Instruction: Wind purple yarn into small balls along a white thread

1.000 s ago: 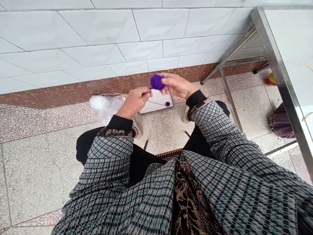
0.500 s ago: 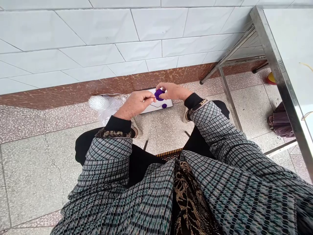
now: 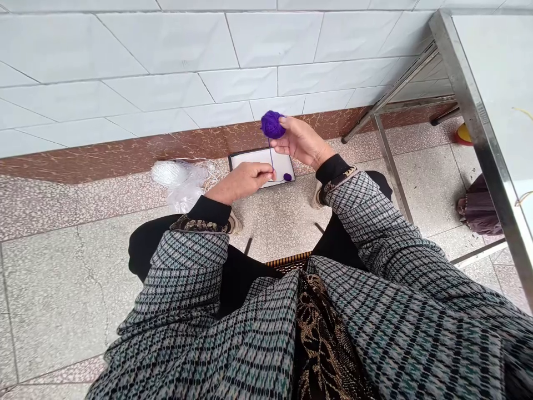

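A ball of purple yarn (image 3: pixel 272 124) is held up in the fingers of my right hand (image 3: pixel 303 140), in front of the wall's base. From the ball a taut purple strand (image 3: pixel 270 153) runs down to my left hand (image 3: pixel 244 180), whose thumb and forefinger pinch it. Below the hands, a shallow white tray (image 3: pixel 244 159) with a dark rim lies on the floor. In its near right corner rests a smaller purple yarn ball (image 3: pixel 287 177), and a thin strand leads from it toward my left hand.
Left of the tray lie a white yarn bundle (image 3: pixel 169 173) and a clear plastic bag (image 3: pixel 185 197). A white tiled wall (image 3: pixel 233 86) rises just behind. On the right stands a metal-framed table (image 3: pixel 470 83), with a dark purple cloth-like thing (image 3: pixel 481 208) beneath it.
My right hand has lifted the larger ball up and away from my left hand, stretching the strand between them. My left hand has shifted slightly right; the small ball has moved right in the tray.
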{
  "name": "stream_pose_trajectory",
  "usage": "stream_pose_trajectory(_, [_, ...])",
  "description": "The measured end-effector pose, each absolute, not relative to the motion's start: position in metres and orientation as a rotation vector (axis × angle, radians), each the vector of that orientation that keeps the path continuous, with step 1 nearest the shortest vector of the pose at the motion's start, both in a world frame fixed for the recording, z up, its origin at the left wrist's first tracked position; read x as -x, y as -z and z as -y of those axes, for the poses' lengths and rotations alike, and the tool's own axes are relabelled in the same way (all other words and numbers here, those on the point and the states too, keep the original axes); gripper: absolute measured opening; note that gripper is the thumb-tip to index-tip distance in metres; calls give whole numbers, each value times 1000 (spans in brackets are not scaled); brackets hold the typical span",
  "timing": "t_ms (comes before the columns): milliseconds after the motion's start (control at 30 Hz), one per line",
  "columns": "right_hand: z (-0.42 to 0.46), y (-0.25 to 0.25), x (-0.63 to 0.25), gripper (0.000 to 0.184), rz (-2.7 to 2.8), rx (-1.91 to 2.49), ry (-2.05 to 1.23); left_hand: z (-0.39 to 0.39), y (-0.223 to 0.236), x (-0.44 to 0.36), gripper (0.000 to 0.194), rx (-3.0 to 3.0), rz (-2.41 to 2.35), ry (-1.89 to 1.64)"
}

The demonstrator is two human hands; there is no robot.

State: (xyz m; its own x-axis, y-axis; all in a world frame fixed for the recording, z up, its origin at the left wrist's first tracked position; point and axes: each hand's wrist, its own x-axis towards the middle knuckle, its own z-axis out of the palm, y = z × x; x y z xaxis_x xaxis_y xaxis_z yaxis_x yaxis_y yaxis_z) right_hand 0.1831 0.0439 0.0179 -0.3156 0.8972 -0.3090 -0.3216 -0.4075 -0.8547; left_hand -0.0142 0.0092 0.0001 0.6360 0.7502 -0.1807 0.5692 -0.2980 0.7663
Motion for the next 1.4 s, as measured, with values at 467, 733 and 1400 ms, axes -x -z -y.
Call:
stream_pose_trajectory(467, [-37,-12,-190,28,1927,1253,-1964,-17,-2,31,19,-2039,-1217,-561])
stream_pose_trajectory(733, [-42,-28,-191,19,916,813,-1895,-17,5,28,23,-1968,-1261,-507])
stream_pose_trajectory(1400, [-37,-22,-191,33,1501,979,-2060,-21,3,32,16,-1948,-1290,-650])
